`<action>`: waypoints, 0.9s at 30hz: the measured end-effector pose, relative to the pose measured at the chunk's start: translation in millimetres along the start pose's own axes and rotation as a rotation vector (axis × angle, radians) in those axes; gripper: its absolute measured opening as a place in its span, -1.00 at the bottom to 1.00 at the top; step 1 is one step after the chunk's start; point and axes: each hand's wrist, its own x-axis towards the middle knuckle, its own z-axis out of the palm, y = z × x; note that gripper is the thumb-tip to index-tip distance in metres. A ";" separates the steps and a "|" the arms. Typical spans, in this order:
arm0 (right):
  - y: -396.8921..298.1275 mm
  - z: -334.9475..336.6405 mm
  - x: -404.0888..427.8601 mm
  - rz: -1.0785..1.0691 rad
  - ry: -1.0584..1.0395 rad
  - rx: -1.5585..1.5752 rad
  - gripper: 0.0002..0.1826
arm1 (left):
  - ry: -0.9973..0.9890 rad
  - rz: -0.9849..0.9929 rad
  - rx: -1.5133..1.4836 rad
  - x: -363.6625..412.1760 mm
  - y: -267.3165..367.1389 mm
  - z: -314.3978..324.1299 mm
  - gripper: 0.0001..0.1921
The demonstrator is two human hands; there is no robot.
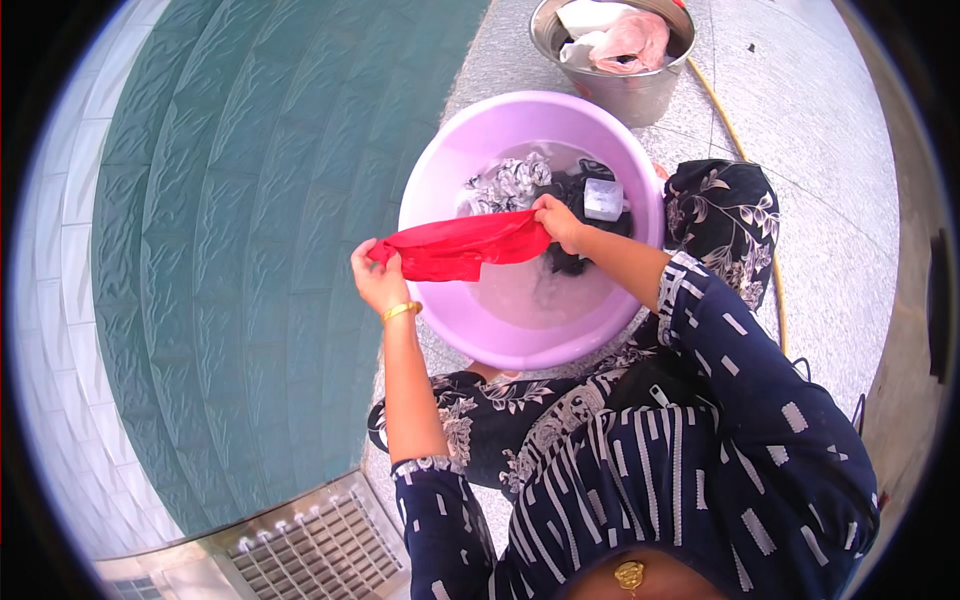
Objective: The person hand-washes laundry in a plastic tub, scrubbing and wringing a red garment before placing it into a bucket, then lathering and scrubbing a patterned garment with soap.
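A wet-looking red cloth (465,244) is stretched between my two hands above a purple plastic basin (450,161). My left hand (377,277), just past the basin's left rim, pinches one end of it. The other end is gripped by my right hand (559,223) over the basin. Cloudy water (517,300) lies in the bottom. Behind the red cloth, a black-and-white patterned cloth (510,184) is bunched up in the basin, with dark clothing (571,191) beside it. On the dark clothing rests a pale, translucent block (603,199), perhaps soap.
A metal bucket (637,97) holding pink and white cloth (630,41) stands beyond the basin. Along the right runs a yellow hose (720,109) over the speckled stone floor (817,165). Green tiled wall (300,210) rises at left, with a barred window (322,551) at the lower left.
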 end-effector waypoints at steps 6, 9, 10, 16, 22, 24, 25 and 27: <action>-16.2 -12.8 6.9 -0.175 0.223 -0.265 -0.92 | 0.177 0.351 1.154 16.9 6.5 -7.0 -0.70; -37.9 -18.4 2.5 -0.318 0.370 -0.710 -0.92 | 0.107 0.283 1.495 30.5 -2.1 -34.5 -0.80; -42.9 -26.3 5.5 -0.454 0.389 -0.892 -0.86 | -0.002 0.221 1.632 34.6 -7.6 -39.0 -0.83; -55.4 -38.9 2.5 -0.547 0.483 -1.223 -0.77 | -0.215 -0.209 1.657 50.4 -48.7 -59.1 -0.81; -59.7 -41.6 14.8 -0.041 0.344 -0.252 -0.83 | -0.197 -0.827 0.448 50.8 -56.6 -44.6 -0.71; -51.1 -40.8 24.2 -0.042 0.354 -0.009 -0.83 | -0.218 -0.844 0.353 54.8 -65.9 -43.0 -0.73; -51.1 -31.1 23.7 -0.020 0.307 0.101 -0.83 | -0.180 -0.839 0.225 57.7 -76.1 -49.3 -0.73; -46.2 -19.3 24.5 0.008 0.269 0.206 -0.84 | -0.146 -0.841 0.092 60.4 -93.4 -52.0 -0.73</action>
